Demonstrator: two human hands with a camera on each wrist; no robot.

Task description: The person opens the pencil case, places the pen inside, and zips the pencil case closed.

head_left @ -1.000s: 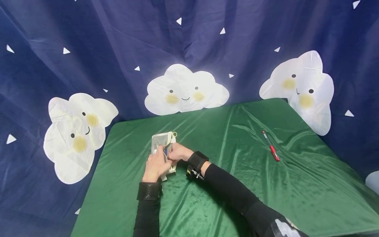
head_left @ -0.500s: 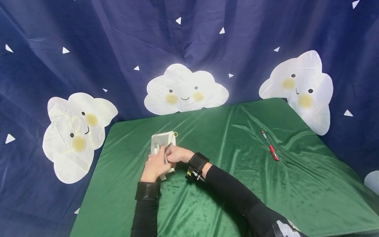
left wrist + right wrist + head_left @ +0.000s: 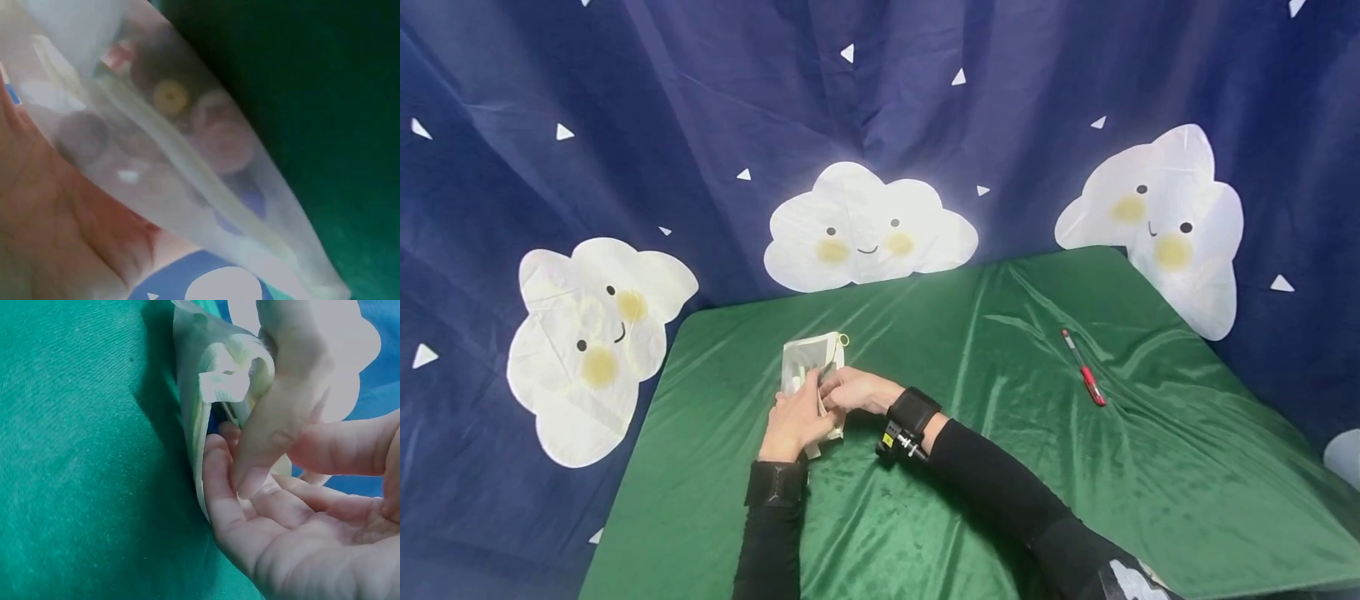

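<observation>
A translucent zip pencil case (image 3: pixel 797 360) with cream edging lies in the head view, a ring pull (image 3: pixel 844 340) at its far corner. My left hand (image 3: pixel 792 423) grips its left side, the thumb bent over the opening's edge. The fingers of my right hand (image 3: pixel 859 390) reach into the opening, shown in the right wrist view beside the left thumb (image 3: pixel 255 475). I cannot tell what the right fingertips hold inside. Through the case's wall (image 3: pixel 187 169), the left wrist view shows blurred round shapes in pink, yellow and blue. A bit of blue shows within the opening.
A red pen (image 3: pixel 1092 382) with a clear barrel lies at the right on the green cloth (image 3: pixel 970 367). Behind the table hangs a dark blue curtain (image 3: pixel 715 100) with white clouds. Black bands with small cameras circle both wrists.
Over the last second the blue item at the opening has gone out of sight in the head view. My right wrist has shifted slightly right; the left hand stays on the case.
</observation>
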